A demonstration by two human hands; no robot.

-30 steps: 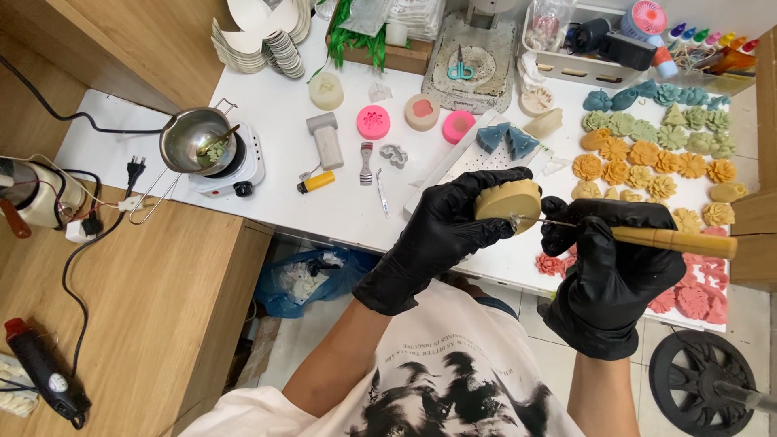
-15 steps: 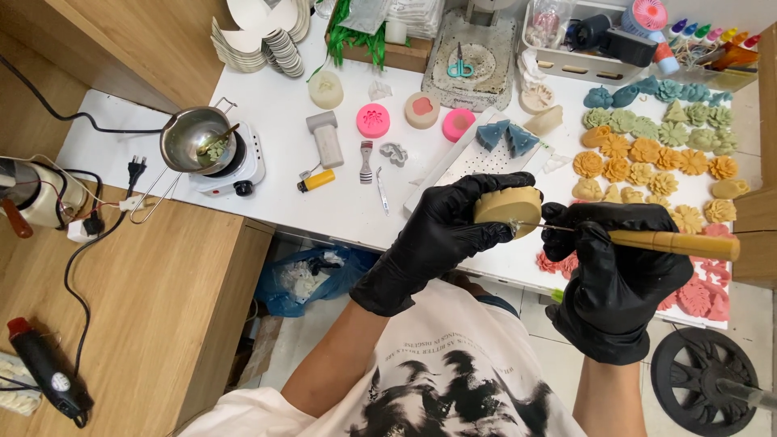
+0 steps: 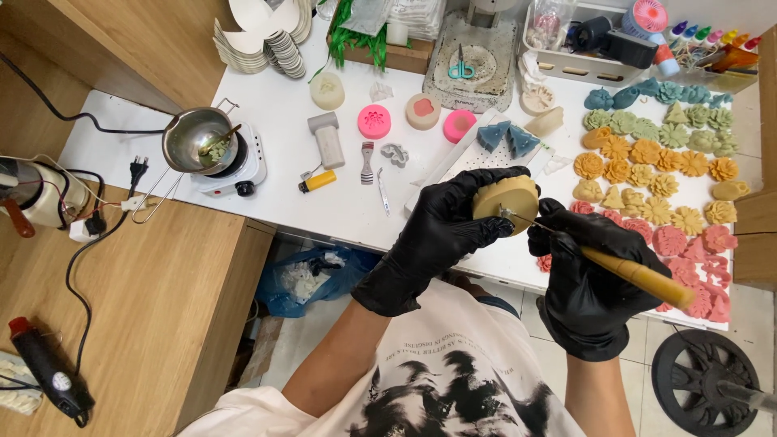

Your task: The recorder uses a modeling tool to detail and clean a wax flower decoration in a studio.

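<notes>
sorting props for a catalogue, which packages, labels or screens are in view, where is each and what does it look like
Clear plastic bags: top edge of the white table, crumpled, see-through.
Dye bottles: top right corner, small row, multicoloured caps.
Round sticker: on the black heat gun, lower left, white.
No screens.

wooden-handled tool (image 3: 639, 277) now tilted, metal tip touching the tan mould (image 3: 506, 202), right hand (image 3: 595, 283) turned
</notes>
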